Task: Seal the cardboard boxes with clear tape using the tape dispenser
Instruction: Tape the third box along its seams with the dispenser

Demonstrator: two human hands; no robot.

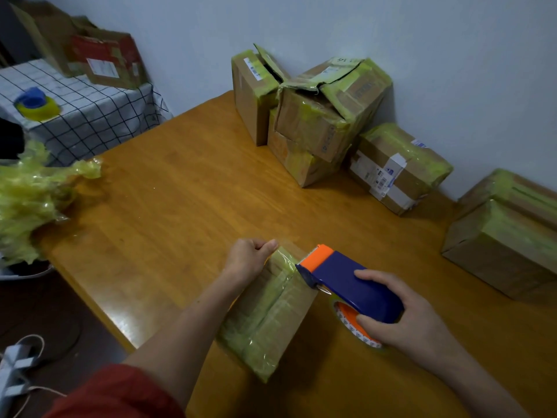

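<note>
Orange-brown wooden counter (180, 191) fills the corner below a pale wall (422, 40). Near its front edge lies a cardboard box (271, 315), long axis running from front toward back. At the box's far end the left hand (250, 257) curls its fingers on it. The right hand (404, 315) wraps its fingers round the tape dispenser (346, 279), whose orange nose points back-left and touches the box's right side.
</note>
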